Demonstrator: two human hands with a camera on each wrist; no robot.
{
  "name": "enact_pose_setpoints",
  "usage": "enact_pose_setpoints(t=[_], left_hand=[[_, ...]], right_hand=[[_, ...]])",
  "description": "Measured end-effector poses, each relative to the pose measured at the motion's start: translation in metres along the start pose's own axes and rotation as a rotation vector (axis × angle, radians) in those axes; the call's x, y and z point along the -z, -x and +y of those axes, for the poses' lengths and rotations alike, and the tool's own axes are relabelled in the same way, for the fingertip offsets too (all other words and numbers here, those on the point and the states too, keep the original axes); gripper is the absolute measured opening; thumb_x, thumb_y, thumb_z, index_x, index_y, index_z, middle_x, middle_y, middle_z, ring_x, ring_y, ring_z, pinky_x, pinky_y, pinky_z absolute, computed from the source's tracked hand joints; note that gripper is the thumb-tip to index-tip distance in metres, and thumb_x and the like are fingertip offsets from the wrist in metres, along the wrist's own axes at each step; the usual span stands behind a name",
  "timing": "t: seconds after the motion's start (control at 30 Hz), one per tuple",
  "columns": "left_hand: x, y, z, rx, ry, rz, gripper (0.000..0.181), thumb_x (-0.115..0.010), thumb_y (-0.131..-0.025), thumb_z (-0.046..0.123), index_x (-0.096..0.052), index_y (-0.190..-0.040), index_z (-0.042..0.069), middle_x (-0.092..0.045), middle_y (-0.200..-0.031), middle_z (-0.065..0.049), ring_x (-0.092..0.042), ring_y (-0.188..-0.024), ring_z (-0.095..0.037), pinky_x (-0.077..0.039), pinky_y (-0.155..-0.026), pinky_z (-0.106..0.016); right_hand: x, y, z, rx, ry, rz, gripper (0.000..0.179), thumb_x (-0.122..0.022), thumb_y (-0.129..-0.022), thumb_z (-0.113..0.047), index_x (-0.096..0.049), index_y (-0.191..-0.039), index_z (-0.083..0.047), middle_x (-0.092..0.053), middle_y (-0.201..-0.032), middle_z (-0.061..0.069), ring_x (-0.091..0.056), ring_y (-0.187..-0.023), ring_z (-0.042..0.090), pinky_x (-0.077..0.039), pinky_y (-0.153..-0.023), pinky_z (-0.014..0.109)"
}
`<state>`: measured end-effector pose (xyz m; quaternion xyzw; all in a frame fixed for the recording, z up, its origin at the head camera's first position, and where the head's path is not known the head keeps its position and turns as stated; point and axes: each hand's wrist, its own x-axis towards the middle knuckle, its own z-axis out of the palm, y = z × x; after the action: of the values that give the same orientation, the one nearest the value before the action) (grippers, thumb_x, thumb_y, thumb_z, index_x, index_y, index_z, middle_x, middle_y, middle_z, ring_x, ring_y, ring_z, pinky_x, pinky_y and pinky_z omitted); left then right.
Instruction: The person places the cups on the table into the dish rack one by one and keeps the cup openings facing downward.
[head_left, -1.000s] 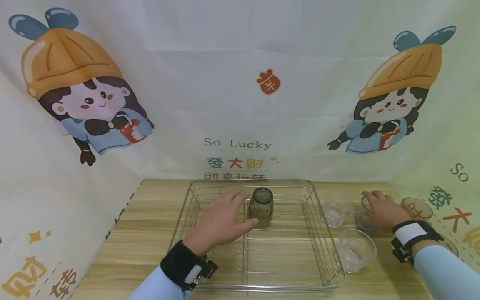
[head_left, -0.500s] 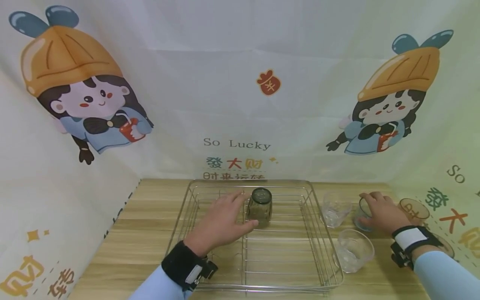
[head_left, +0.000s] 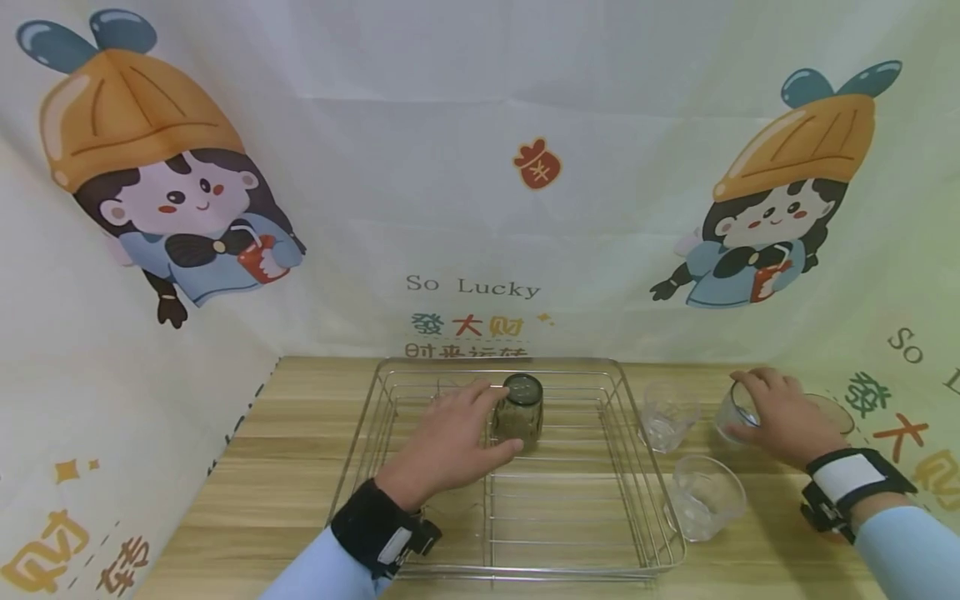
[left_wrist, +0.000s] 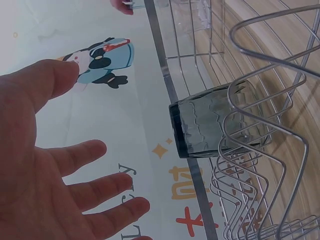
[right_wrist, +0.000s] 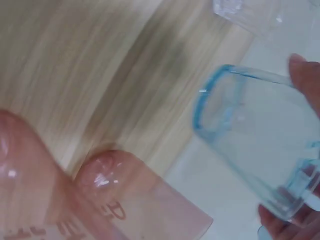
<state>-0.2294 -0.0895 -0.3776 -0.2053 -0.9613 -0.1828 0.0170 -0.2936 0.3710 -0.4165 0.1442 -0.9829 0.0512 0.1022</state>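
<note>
– What does the head view give?
– The left hand hangs over the wire rack, near the upside-down dark glass standing in it. The right hand holds a bluish glass, near 2 clear glasses on the table.
– Left wrist view?
– Fingers spread wide, thumb apart, dark glass untouched.
– Right wrist view?
– Thumb and fingers grip the bluish glass; 2 pinkish glasses stand nearby.

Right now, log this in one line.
right hand: grips blue glass | left hand: empty, by dark glass | dark glass: inverted in rack
</note>
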Motion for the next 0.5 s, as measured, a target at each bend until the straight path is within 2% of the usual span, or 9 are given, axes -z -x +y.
enact_pose_setpoints(t=[0.07,0.23,0.3,0.4,0.5], left_hand=[[-0.001,0.0,0.0,-0.003,-0.001,-0.001,0.078,-0.058,-0.092,0.062,-0.039,-0.154,0.018,-0.032,-0.161,-0.014,-0.034,-0.145,-0.04,-0.024,-0.119,-0.062],[-0.001,-0.002,0.0,-0.016,-0.007,-0.002,0.079,-0.058,-0.092,0.063,-0.039,-0.154,0.018,-0.033,-0.161,-0.015,-0.034,-0.145,-0.04,-0.024,-0.119,-0.062],[-0.001,-0.003,0.0,-0.019,-0.013,-0.001,0.079,-0.057,-0.093,0.063,-0.038,-0.154,0.017,-0.034,-0.16,-0.016,-0.035,-0.144,-0.04,-0.025,-0.118,-0.062],[0.0,-0.005,0.0,-0.018,-0.016,0.001,0.079,-0.058,-0.093,0.062,-0.038,-0.155,0.017,-0.036,-0.16,-0.015,-0.037,-0.144,-0.039,-0.027,-0.118,-0.061],[0.0,-0.005,0.0,-0.006,-0.005,-0.01,0.079,-0.058,-0.093,0.062,-0.038,-0.155,0.018,-0.035,-0.16,-0.013,-0.036,-0.145,-0.038,-0.027,-0.118,-0.061]], right_hand=[[0.003,0.003,-0.002,0.029,0.029,0.049,0.082,-0.084,-0.079,-0.039,-0.046,-0.14,0.001,-0.046,-0.134,0.032,-0.044,-0.117,0.058,-0.048,-0.083,0.072],[0.013,0.008,-0.006,0.085,0.1,0.169,0.08,-0.086,-0.077,-0.035,-0.047,-0.138,-0.002,-0.047,-0.133,0.028,-0.045,-0.118,0.054,-0.052,-0.075,0.068],[0.019,0.009,-0.01,0.1,0.102,0.194,0.08,-0.087,-0.076,-0.033,-0.046,-0.138,-0.003,-0.046,-0.134,0.028,-0.045,-0.118,0.053,-0.052,-0.078,0.068],[0.029,0.01,-0.018,0.125,0.082,0.213,0.08,-0.087,-0.077,-0.031,-0.047,-0.139,-0.002,-0.047,-0.135,0.029,-0.044,-0.12,0.054,-0.046,-0.088,0.071],[0.037,0.009,-0.028,0.146,0.065,0.218,0.079,-0.086,-0.078,-0.031,-0.048,-0.14,-0.002,-0.047,-0.136,0.03,-0.044,-0.121,0.054,-0.045,-0.091,0.071]])
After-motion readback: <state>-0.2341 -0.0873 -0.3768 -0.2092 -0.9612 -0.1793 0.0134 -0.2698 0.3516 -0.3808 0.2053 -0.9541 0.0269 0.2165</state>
